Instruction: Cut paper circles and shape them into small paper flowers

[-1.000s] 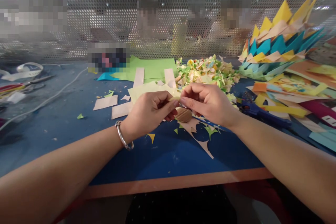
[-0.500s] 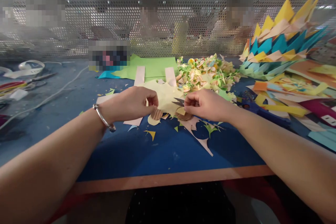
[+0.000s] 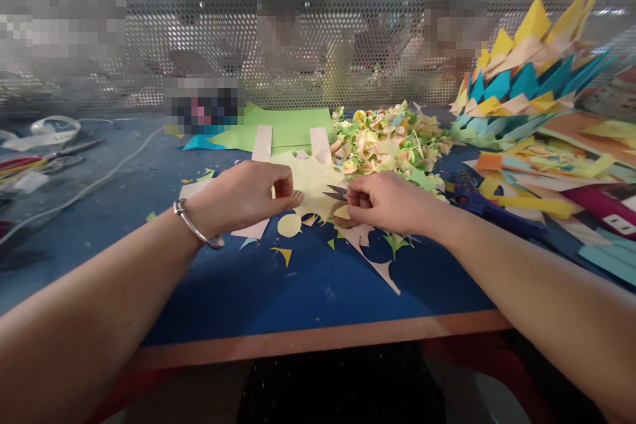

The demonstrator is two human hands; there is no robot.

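Note:
A pale yellow sheet of paper (image 3: pixel 318 182) with scalloped, cut-away edges lies between my hands. At its left edge my left hand (image 3: pixel 253 195) is closed, thumb and fingers drawn together; what they hold, if anything, is hidden. Dark pointed blades of scissors (image 3: pixel 335 192) stick out leftward from my right hand (image 3: pixel 385 199), which is closed around them; the handles do not show. Under the right fingers sits a small brown piece, partly covered by a yellow scrap (image 3: pixel 342 212). A pale yellow paper disc (image 3: pixel 289 225) rests on the table just below my left fingers.
Behind the sheet are green paper (image 3: pixel 293 126) and a heap of small paper cuttings (image 3: pixel 387 139). To the right stand a layered pointed-paper construction (image 3: pixel 527 86) and a blue-handled tool (image 3: pixel 491 209). A white cable (image 3: pixel 99 182) crosses the left side; a perforated screen (image 3: pixel 308 66) rises behind.
A brown striped round piece below my left fingers is out of sight now, leaving the pale yellow disc uncovered. My left fingers have shifted slightly; my right hand stays nearly in place.

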